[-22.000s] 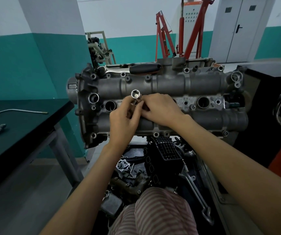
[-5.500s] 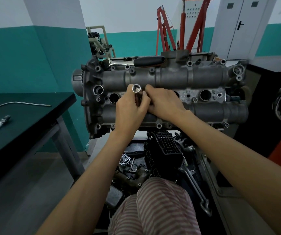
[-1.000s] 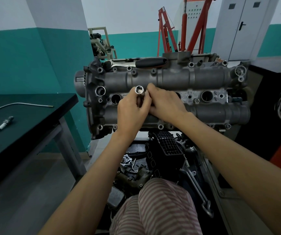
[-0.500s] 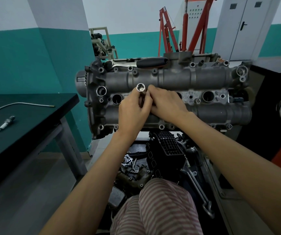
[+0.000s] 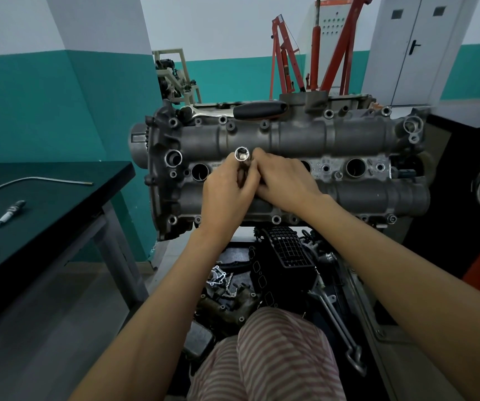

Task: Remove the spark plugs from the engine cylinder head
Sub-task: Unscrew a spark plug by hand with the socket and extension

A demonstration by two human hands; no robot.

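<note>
The grey engine cylinder head [image 5: 348, 140] stands in front of me with round plug wells along its middle. A chrome spark plug socket [image 5: 242, 155] sticks out of the second well from the left. My left hand [image 5: 227, 195] grips the socket's shaft from the left. My right hand [image 5: 286, 182] pinches the same shaft from the right, fingertips just under the socket's open end. Both hands hide the shaft and the well. One removed spark plug [image 5: 11, 212] lies on the dark table [image 5: 59, 204] at the left.
A black-handled ratchet [image 5: 250, 110] lies on top of the head's far edge. A thin bent metal rod [image 5: 30, 180] lies on the table. Loose engine parts and a long wrench [image 5: 337, 328] fill the floor below. Red hoist frames [image 5: 285, 53] stand behind.
Both hands stay on the socket and have shifted only slightly; the socket's open end sits a little higher on the head than a second ago.
</note>
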